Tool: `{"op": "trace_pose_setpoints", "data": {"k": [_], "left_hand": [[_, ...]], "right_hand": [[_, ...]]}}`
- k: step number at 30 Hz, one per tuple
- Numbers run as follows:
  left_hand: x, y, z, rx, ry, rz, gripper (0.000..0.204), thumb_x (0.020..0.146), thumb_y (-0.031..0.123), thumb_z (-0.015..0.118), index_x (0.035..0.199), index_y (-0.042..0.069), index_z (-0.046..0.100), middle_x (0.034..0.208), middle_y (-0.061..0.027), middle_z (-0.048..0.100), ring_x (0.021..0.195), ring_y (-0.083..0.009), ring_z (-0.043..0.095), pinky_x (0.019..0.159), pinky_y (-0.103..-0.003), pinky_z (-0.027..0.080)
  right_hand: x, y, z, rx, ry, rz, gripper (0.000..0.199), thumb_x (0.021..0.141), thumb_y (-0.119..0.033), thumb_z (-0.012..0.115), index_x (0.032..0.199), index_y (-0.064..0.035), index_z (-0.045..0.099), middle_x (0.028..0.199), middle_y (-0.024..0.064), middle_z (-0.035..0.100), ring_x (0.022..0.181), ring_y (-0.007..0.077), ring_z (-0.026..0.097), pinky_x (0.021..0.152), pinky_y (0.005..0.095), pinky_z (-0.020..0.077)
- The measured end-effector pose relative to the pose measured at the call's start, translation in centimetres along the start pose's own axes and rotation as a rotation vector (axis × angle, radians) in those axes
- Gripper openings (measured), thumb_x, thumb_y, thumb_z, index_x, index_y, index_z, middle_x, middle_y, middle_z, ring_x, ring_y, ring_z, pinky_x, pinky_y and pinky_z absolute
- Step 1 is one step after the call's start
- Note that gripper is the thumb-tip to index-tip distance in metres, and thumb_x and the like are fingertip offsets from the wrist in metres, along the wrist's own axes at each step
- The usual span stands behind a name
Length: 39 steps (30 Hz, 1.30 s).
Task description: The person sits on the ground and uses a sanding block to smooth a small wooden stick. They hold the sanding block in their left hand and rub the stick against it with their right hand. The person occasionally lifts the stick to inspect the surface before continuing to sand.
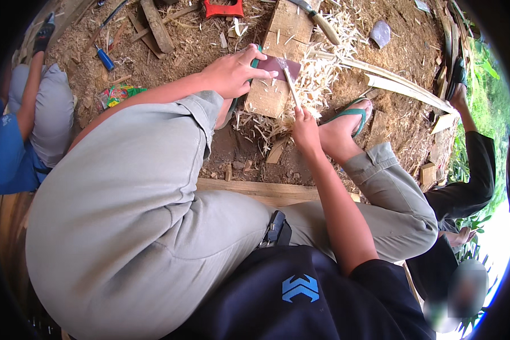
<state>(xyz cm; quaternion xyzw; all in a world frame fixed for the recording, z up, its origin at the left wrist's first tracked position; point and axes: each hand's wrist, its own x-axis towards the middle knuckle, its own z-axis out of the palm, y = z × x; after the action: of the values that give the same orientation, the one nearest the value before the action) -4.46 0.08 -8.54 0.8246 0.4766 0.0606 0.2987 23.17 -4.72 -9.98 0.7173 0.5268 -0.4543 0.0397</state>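
The hands are apart: the left hand (238, 72) is spread over the block's left edge, its thumb and forefinger set out on a maroon sheet (271, 66), while the right hand (306, 130) is closed around the lower end of a thin stick (292, 86). The sheet lies across the block (266, 102), above its near edge and reaching about to its right edge; the stick slants up from beside the block's near right corner, its far tip on the sheet amid pale dust. At the block's far end, a knife (326, 28) lies with its handle jutting past the right edge. Shavings (320, 85) heap along that edge, and long strips (408, 90) run out to the right from them. On the ground are a red saw handle (224, 8) left of the block's far end, a blue handle (105, 58) farther left, and a grey stone (381, 34) to the right, beyond the knife. The person's right foot, in a green sandal (354, 116), stands right of the block's near end.
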Motion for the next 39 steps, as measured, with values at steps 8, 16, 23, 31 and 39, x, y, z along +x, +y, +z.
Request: {"op": "trace_pose_setpoints", "data": {"k": [8,16,23,31,39], "left_hand": [[0.4,0.2,-0.5,-0.011,-0.066,-0.037,0.072,0.082,0.001,0.067,0.143,0.039,0.059,0.15,-0.0116,0.043,0.143,-0.0364,0.046,0.104,-0.046,0.055],[0.1,-0.3,0.1,-0.045,-0.044,-0.022,0.072,0.082,-0.002,0.066,0.141,0.039,0.061,0.149,-0.0122,0.044,0.143,-0.0369,0.045,0.107,-0.045,0.054],[0.0,-0.3,0.0,-0.066,-0.054,-0.033,0.072,0.08,-0.002,0.065,0.139,0.04,0.062,0.15,-0.0113,0.045,0.144,-0.0355,0.044,0.108,-0.045,0.052],[-0.1,-0.6,0.8,0.027,0.095,0.04,0.067,0.078,0.001,0.068,0.134,0.039,0.067,0.143,-0.0059,0.046,0.126,-0.0268,0.061,0.095,-0.039,0.06],[0.1,-0.1,0.0,0.017,-0.013,-0.018,0.07,0.08,-0.001,0.066,0.137,0.04,0.065,0.149,-0.007,0.044,0.134,-0.0303,0.054,0.1,-0.042,0.057]], "right_hand": [[-2.9,-0.3,-2.2,-0.033,0.05,0.05,0.037,0.108,-0.038,0.048,0.108,-0.0046,0.064,0.086,0.0262,0.07,0.092,0.0504,0.065,0.082,0.0547,0.0495],[-0.2,-0.8,-3.8,-0.006,-0.018,-0.134,0.039,0.106,-0.037,0.055,0.117,-0.0004,0.064,0.082,0.0232,0.07,0.083,0.0407,0.07,0.077,0.0468,0.0516],[2.5,1.8,-2.4,0.356,-0.188,-0.172,0.046,0.112,-0.041,0.043,0.099,-0.0009,0.062,0.07,-0.0048,0.041,0.066,0.0083,0.036,0.059,0.0305,0.0346],[3.9,1.8,0.1,0.208,-0.104,-0.127,0.05,0.112,-0.038,0.042,0.116,0.0079,0.062,0.087,0.0139,0.065,0.08,0.0254,0.06,0.077,0.0419,0.0478],[1.8,-0.4,-0.8,0.001,-0.079,-0.063,0.053,0.112,-0.041,0.036,0.134,0.0011,0.059,0.121,0.0296,0.067,0.119,0.0467,0.061,0.102,0.0514,0.0447]]}}
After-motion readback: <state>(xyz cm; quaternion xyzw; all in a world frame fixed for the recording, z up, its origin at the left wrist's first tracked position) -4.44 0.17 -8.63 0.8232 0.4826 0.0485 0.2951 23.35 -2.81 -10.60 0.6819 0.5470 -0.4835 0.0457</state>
